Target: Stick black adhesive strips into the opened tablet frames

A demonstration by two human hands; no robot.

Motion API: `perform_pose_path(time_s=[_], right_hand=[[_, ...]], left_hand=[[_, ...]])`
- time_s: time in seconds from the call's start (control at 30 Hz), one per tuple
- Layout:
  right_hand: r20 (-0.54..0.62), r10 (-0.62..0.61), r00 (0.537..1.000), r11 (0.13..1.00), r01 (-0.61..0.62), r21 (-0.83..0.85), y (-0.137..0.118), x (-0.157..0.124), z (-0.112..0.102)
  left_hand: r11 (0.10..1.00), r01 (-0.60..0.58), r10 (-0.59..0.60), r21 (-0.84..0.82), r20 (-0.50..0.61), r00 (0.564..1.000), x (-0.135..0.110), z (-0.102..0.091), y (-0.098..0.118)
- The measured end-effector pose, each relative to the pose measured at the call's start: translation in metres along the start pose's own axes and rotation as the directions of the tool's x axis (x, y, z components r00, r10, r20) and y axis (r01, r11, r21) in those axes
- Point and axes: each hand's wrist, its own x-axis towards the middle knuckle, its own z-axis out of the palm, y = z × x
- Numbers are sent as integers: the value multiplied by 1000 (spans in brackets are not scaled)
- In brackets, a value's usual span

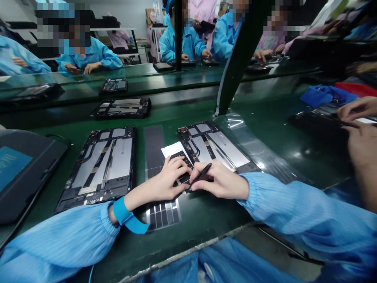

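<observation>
One hand [160,181], half-hiding black film [180,156], other hand [219,181], gripping black tool [203,173]

Electronics factory, green assembly belt [206,212], blue antistatic smocks [188,43], tablet frames [97,169]

The black tweezers [201,175] are slanted, with the tips toward 8 o'clock, just over a sheet of small black strips [182,172]. This sheet lies flat, and a white paper [173,149] touches it at 11 o'clock. A black tablet frame [212,146] lies just beside at 1 o'clock.
</observation>
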Motion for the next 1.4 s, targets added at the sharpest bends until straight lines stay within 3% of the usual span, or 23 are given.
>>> perform_pose_path(time_s=[0.17,0.27,0.33,0.4,0.47,0.53,1.1,1.4], right_hand=[[9,94,996,976,-94,198,-5,2,-6],[-268,149,952,974,-95,205,4,7,-15],[-467,168,868,979,-90,185,15,12,-19],[-549,166,819,980,-76,182,25,17,-19],[-561,161,812,981,-67,185,32,20,-16],[-554,167,815,980,-74,186,35,22,-13],[-500,166,850,984,-113,135,32,26,-11],[-484,-58,873,994,7,-107,33,24,-10]], left_hand=[[1000,1,-1,24,-12,1000,0,-1,-2],[999,23,-23,27,-32,999,3,-2,0],[998,63,-60,21,-150,987,7,-2,3],[995,102,-102,-18,-308,946,11,1,6],[992,98,-123,-81,-416,901,15,5,7],[988,69,-124,-136,-453,883,19,8,6],[977,21,-104,-214,-385,917,19,12,2],[989,-9,-47,-149,-366,929,18,11,2]])
